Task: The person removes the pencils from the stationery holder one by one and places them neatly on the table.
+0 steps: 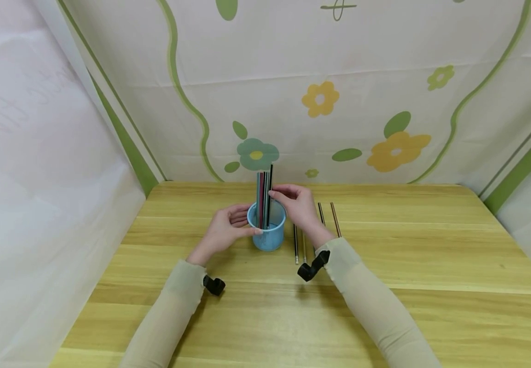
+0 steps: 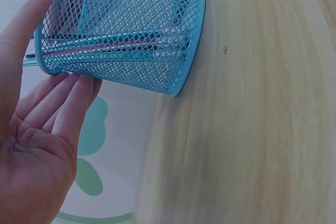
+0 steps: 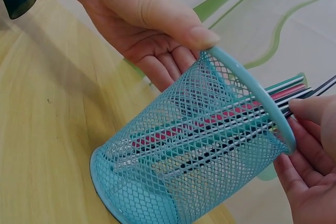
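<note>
Pinching a black pencil between thumb and finger, the right hand is at the right side of the cup, its other fingers beside the rim in the right wrist view. The pencil's lower part is inside the cup, and its upper end rises above the rest; whether its tip touches the bottom I cannot tell. The left hand grips the cup from the left, thumb on the near rim, fingers bent against the side. Blue, light-blue mesh forms the cup's wall; it stands upright on the table, near the middle. In it, leaning together, are a teal pencil, a red pencil and some dark striped ones. To the cup's right, on the wood, lie more pencils: one black, one gold, one brown and another dark one, partly hidden by the right hand and wrist. Both arms wear pale sleeves, with a black mount at each wrist. Behind, the white backdrop bears yellow, teal and green flowers.
</note>
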Tool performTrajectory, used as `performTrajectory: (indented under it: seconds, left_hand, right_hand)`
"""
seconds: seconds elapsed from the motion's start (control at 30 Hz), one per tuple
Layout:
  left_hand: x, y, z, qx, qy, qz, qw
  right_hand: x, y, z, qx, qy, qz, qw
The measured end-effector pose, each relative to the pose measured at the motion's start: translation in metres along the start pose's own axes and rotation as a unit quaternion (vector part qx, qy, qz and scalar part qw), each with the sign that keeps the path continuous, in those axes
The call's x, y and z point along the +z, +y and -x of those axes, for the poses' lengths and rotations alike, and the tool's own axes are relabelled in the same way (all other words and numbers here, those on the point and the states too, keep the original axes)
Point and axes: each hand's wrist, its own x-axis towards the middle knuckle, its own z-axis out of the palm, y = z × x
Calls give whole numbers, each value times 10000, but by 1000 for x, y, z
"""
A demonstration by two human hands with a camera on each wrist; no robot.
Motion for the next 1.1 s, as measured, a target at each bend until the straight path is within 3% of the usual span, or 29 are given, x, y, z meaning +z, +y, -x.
performTrajectory:
  seconds: [0.53,1.1]
  left_hand:
    - [0,1,0,-112,23,-23,9999]
    - [0,2,0,-91,-21,-23,10000]
  right_hand:
    - [-9,-10,6,81,22,-262,9996]
    - [-24,-21,8,36,333,-565,9978]
